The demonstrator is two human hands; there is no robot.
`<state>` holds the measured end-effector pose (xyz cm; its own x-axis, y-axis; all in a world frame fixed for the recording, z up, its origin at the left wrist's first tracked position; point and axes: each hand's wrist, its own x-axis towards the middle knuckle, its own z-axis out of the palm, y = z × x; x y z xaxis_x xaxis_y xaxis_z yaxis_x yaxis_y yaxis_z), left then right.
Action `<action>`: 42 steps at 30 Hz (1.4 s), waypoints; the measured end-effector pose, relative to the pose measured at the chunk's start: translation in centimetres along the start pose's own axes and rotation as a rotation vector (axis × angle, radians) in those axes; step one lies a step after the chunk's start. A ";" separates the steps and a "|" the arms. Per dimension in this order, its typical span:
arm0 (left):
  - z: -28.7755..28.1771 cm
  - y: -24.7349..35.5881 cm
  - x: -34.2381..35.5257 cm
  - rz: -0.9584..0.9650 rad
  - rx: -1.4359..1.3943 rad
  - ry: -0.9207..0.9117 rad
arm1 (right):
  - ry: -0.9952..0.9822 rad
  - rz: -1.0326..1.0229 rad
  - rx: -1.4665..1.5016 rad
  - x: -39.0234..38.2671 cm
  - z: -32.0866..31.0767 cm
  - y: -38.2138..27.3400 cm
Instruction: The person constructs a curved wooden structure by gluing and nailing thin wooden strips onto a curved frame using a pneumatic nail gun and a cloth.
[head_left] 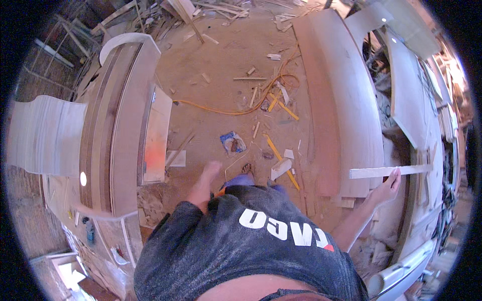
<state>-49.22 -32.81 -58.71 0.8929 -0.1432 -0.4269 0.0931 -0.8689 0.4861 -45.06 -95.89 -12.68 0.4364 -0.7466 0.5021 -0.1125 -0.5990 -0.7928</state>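
Note:
My right hand (390, 181) grips a pale, narrow wooden strip (366, 172), held level at the right beside a long pale-brown board (336, 90). My left hand (209, 172) hangs low near my body, left of centre; motion blurs its fingers, so I cannot tell whether they are closed or hold anything. My bare foot (246, 168) shows on the dusty floor below.
A layered wooden workpiece (120, 125) stands at the left, a cordless tool (90, 232) below it. An orange cable (211, 110), yellow strips (283, 158) and offcuts litter the floor (211, 60). Leaning sheets (406, 85) line the right; scrap wood (226, 10) lies at the back.

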 end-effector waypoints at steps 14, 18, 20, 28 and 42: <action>-14.2 5.9 29.9 -0.117 -0.418 0.466 | -0.385 0.211 0.236 17.0 47.0 4.1; -14.2 6.3 29.5 -0.546 -0.484 0.201 | -0.563 -0.195 0.003 22.4 63.5 -0.2; -14.8 7.6 30.5 -0.688 -0.642 0.230 | -0.543 -0.479 0.042 24.1 71.2 -3.8; -17.8 5.0 35.7 -0.938 -0.903 0.333 | -0.712 -0.228 0.248 19.1 95.6 -21.7; -48.6 -20.1 53.7 -0.919 -0.898 0.918 | -0.967 -0.181 0.611 -4.3 132.5 -54.4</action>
<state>18.26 -0.01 -54.36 0.3080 0.8670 -0.3917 0.6535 0.1064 0.7494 77.48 -21.68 -17.47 0.9322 0.0275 0.3609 0.3567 -0.2378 -0.9034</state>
